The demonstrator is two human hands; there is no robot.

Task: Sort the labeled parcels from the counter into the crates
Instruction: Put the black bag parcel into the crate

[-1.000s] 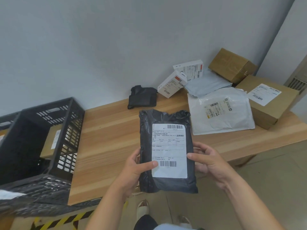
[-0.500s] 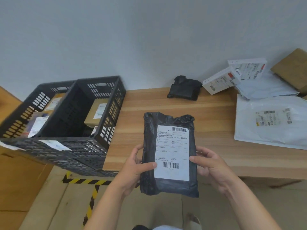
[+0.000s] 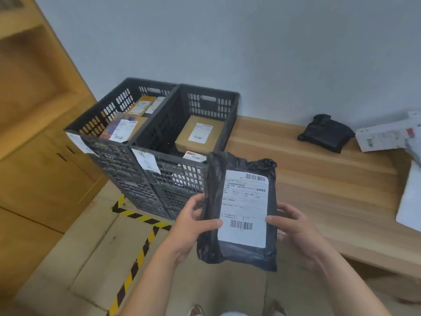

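I hold a black plastic parcel with a white barcode label upright in front of me, off the counter's near edge. My left hand grips its left side, thumb on the label's lower corner. My right hand grips its right side the same way. Two dark perforated crates stand side by side to the left of the counter. The right crate has a labeled brown box inside. The left crate holds several labeled parcels.
A small black parcel lies at the back of the wooden counter near the wall. White boxes and a white mailer lie at the far right. Wooden cabinets stand on the left. Yellow-black tape marks the floor below the crates.
My view has swung left, bringing both crates into full sight and pushing the counter parcels to the right edge. Both hands keep the same hold on the black parcel.
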